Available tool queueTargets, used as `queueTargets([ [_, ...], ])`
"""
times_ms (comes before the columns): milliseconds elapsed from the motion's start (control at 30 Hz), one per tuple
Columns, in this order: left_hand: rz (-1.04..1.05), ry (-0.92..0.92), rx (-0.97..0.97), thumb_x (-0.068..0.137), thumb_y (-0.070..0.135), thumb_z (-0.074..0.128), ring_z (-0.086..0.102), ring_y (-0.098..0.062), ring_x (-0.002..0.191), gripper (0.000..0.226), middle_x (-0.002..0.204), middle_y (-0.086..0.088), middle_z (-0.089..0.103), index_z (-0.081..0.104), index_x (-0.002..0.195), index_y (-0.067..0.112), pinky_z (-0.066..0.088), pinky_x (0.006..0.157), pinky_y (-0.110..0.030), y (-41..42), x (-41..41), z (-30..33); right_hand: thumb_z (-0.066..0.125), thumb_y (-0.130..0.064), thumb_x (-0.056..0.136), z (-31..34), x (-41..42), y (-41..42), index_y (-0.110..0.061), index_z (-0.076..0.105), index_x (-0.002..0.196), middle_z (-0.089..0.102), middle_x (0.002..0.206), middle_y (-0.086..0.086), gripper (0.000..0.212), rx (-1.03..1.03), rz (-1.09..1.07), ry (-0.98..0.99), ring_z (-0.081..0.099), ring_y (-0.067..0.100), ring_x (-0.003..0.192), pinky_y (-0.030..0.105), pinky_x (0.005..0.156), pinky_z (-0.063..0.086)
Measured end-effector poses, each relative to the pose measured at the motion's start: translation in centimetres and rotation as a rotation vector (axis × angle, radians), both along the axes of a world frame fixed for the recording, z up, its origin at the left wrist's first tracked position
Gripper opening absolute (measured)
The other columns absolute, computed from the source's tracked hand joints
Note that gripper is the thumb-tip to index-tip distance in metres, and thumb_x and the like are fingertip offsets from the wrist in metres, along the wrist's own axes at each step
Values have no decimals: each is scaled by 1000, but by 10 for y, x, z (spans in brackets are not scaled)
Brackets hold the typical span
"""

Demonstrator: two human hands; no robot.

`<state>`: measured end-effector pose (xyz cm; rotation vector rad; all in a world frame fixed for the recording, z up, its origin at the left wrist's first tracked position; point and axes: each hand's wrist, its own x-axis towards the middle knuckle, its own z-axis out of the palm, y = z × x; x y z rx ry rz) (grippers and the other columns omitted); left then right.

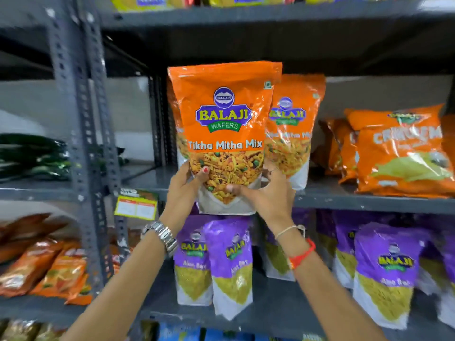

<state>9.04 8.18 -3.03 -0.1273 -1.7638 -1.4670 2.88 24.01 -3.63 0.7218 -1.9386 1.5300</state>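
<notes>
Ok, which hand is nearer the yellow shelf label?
Left. The left hand grips the Tikha Mitha Mix bag by its lower left edge, just right of the yellow shelf label. The right hand grips the opposite edge, farther right.

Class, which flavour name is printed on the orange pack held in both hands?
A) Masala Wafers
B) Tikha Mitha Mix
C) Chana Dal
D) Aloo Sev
B: the orange pack, held low down by the left hand and right hand, reads "Tikha Mitha Mix" below the Balaji logo.
</notes>
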Motion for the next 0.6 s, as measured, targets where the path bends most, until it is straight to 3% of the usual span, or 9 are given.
queueTargets([
  [100, 72, -21, -33, 86, 27, 57, 62, -14, 99, 28, 109, 0, 67, 57, 113, 19, 48, 89, -33, -24, -13, 33, 89, -52, 48, 33, -17, -26, -25, 64, 110, 72, 97, -9, 72, -13, 49, 33, 66, 12, 90, 24, 74, 46],
  [200, 132, -97, -3, 87, 26, 56, 61, -19, 90, 28, 107, -6, 65, 55, 111, 13, 48, 86, -42, -42, -26, 56, 90, -50, 46, 52, -37, -49, -24, 65, 109, 72, 98, -9, 73, -36, 122, 8, 67, 11, 92, 25, 75, 54],
  [333, 117, -161, 63, 87, 20, 55, 62, -22, 91, 29, 111, -11, 64, 54, 114, 8, 51, 88, -43, -62, -40, 67, 91, -48, 44, 55, -60, -75, -20, 64, 114, 69, 105, -9, 80, -74, 226, -62, 65, 9, 98, 38, 93, 55],
  [433, 128, -190, 101, 87, 18, 55, 61, -27, 98, 32, 117, -14, 63, 52, 117, 5, 50, 82, -38, -76, -50, 64, 90, -50, 43, 51, -73, -91, -19, 65, 111, 73, 109, 0, 79, -58, 244, -93, 67, 16, 101, 43, 89, 57],
  [533, 137, -234, 105, 88, 20, 53, 60, -25, 95, 33, 122, -14, 61, 51, 118, 5, 51, 74, -34, -85, -60, 56, 92, -34, 54, 47, -83, -101, -13, 63, 115, 72, 114, 7, 71, 1, 272, -122, 63, 14, 97, 31, 85, 55],
  [600, 177, -265, 104, 88, 22, 53, 59, -28, 102, 33, 124, -16, 60, 51, 118, 6, 50, 85, -42, -91, -66, 49, 91, -35, 55, 42, -89, -107, -13, 63, 115, 72, 114, 8, 70, 26, 267, -140, 64, 16, 97, 31, 86, 54],
])
